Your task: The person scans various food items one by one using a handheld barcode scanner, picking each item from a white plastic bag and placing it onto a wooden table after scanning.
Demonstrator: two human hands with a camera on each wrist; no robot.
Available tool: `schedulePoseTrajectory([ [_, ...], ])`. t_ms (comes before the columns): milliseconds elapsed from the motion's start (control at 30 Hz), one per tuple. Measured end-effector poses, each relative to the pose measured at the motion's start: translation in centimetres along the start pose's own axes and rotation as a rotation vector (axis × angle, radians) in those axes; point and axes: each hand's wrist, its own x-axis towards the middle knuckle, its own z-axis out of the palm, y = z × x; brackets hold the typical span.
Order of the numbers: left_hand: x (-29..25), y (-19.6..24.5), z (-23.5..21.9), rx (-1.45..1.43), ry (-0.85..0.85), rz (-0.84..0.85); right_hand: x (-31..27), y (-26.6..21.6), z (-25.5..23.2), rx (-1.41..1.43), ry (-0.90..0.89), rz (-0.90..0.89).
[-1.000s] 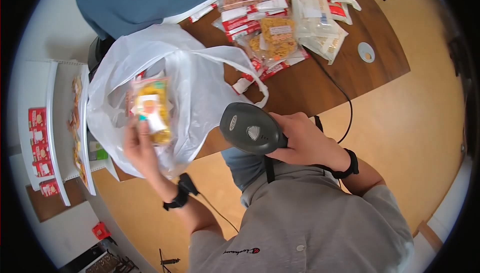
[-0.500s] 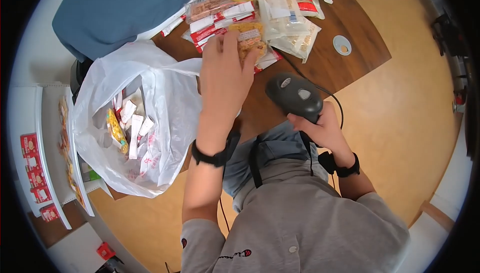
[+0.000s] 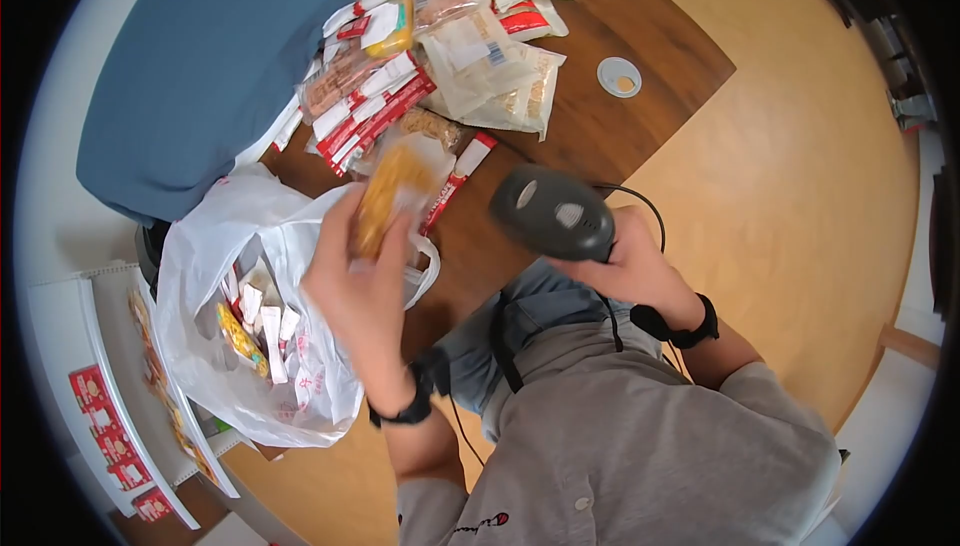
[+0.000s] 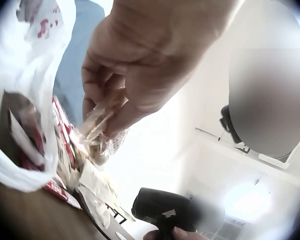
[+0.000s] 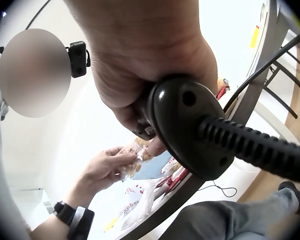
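My left hand (image 3: pixel 362 291) pinches a clear packet of yellow-orange food (image 3: pixel 388 196), blurred in the head view, between the white bag and the scanner. In the left wrist view the fingers of that hand (image 4: pixel 140 65) hold the crinkled clear wrapper (image 4: pixel 102 117). My right hand (image 3: pixel 645 264) grips a dark handheld scanner (image 3: pixel 553 214) by its handle, its head turned toward the packet. The right wrist view shows the scanner's base (image 5: pixel 185 130) and ribbed cable close up. An open white plastic bag (image 3: pixel 190 286) holds a yellow packet (image 3: pixel 238 336) and white-and-red packets.
Many food packets (image 3: pixel 470 61) lie heaped on the brown table (image 3: pixel 650 6). A round white sticker (image 3: pixel 619 77) is near its right edge. Blue cloth (image 3: pixel 200 76) lies at the upper left, and a white shelf (image 3: pixel 70 336) with red boxes stands at the left.
The left hand has lifted the yellow-orange packet off the heap and drawn it back toward the body. The scanner has shifted left, nearer that packet. The camera view has also shifted.
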Motion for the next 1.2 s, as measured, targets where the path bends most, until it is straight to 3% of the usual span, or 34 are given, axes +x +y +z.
schedulePoseTrajectory([
  [67, -2.8, -0.4, -2.7, 0.069, 0.013, -0.071, -0.2, -0.3, 0.8, 0.017, -0.065, 0.033],
  [133, -5.4, -0.8, -4.2, 0.119, 0.012, -0.136, 0.2, -0.7, 2.4, 0.000, -0.161, -0.107],
  [267, -9.7, -2.5, -5.4, 0.085, 0.006, -0.238, 1.0, -1.4, 5.7, -0.025, -0.403, -0.167],
  [367, -11.8, -4.7, -7.8, -0.006, 0.043, -0.300, 1.0, -1.1, 7.7, -0.032, -0.435, -0.196],
  [533, -8.4, -11.8, -16.0, 0.028, 0.290, -0.384, 1.5, -1.3, 7.1, -0.027, -0.459, -0.168],
  [600, -6.5, -14.8, -18.0, 0.046, 0.343, -0.394, 1.5, -0.6, 6.5, 0.015, -0.375, -0.094],
  [633, -5.4, -15.5, -18.4, 0.332, 0.364, -0.333, 1.5, -0.4, 6.1, 0.018, -0.351, -0.082],
  [667, -4.2, -15.6, -18.1, 0.616, 0.380, -0.266, 1.5, -0.5, 5.6, 0.016, -0.352, -0.085],
  [700, -3.5, -15.3, -17.5, 0.612, 0.381, -0.263, 1.5, -0.5, 5.2, 0.021, -0.294, -0.075],
  [767, -2.6, -12.3, -14.8, 0.355, 0.550, -0.110, 1.2, -0.2, 4.4, 0.046, -0.189, -0.052],
  [833, -2.3, -8.4, -9.4, 0.113, 0.333, -0.061, 1.1, 0.2, 4.0, 0.084, -0.159, 0.019],
  [900, -1.4, -3.2, -3.1, 0.023, 0.027, 0.160, 1.0, 0.0, 3.5, 0.129, -0.126, 0.114],
  [933, -0.8, -2.5, -1.2, 0.027, -0.131, 0.193, 1.0, 0.0, 3.5, 0.117, -0.144, 0.117],
  [967, -0.2, -3.2, 1.0, 0.063, -0.159, 0.331, 0.8, 0.3, 3.5, 0.096, -0.125, 0.134],
  [1100, 0.6, -3.4, 2.2, 0.259, -0.267, 0.362, 0.7, 0.6, 3.2, 0.075, -0.087, 0.069],
  [1167, 0.4, -4.3, 0.7, 0.310, -0.199, 0.197, 0.8, 0.7, 3.1, 0.104, -0.083, 0.104],
  [1200, 0.4, -4.9, 0.2, 0.312, -0.210, 0.201, 0.9, 0.8, 3.1, 0.126, -0.094, 0.137],
])
